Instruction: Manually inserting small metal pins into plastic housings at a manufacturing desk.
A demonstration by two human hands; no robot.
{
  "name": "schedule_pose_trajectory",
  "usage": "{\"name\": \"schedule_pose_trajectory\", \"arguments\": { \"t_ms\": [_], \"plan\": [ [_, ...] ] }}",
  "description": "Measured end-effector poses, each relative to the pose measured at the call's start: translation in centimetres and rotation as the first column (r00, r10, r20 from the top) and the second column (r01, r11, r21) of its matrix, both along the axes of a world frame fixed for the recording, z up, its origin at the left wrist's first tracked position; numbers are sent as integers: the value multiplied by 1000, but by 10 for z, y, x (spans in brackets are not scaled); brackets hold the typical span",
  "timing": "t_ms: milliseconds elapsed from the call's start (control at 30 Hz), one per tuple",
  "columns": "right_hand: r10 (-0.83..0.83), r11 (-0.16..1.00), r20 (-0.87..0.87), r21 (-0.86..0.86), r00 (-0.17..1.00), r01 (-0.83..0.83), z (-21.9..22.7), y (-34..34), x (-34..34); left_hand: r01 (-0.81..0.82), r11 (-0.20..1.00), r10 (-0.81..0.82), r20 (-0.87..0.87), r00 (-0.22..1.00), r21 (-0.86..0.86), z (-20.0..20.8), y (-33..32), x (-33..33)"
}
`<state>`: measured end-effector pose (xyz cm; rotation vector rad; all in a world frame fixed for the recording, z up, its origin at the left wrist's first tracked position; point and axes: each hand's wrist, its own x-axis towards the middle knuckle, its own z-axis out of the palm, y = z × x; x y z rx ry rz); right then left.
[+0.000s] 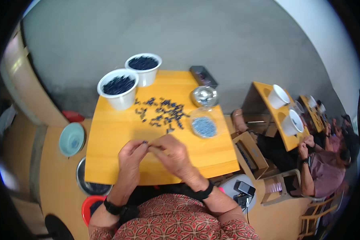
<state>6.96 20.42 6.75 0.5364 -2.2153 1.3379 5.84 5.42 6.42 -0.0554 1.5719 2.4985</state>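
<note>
My left hand [130, 159] is closed in a pinch, with a small dark piece [145, 142] showing at its fingertips above the near part of the yellow table [108, 156]. Right beside it, my right hand [173, 155] has its thumb and fingers pressed together, the tips meeting those of the left. Whatever the right fingers hold is too small to make out. Beyond both hands lies a loose scatter of small dark pieces [164, 112]. To the right of the scatter stands a clear round tub [219, 124] of small light-blue parts [204, 127].
Two white buckets [118, 101] full of dark pieces stand far left. A metal bowl [205, 96] and a black tray [204, 76] sit far right. Beside the table are a teal basin [72, 139], a red basin [86, 208], a cardboard box [256, 160] and a stool [228, 186]. People sit working at right.
</note>
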Motion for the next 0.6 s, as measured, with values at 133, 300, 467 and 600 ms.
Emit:
{"name": "schedule_pose_trajectory", "arguments": {
  "t_ms": [133,300,467,600],
  "plan": [
    [7,983,197,-179,980,29,18,9,7,59,992,-51,-75,996,108,1,1,-1],
    [79,914,335,-400,939,66,31,17,10,99,995,-96,-96,991,26,12,1,6],
    [96,916,287,-401,953,28,43,15,21,175,983,-166,-142,976,53,15,-2,17],
    [121,918,216,-396,969,-27,43,15,23,209,976,-196,-180,964,57,19,-4,19]
  ]
}}
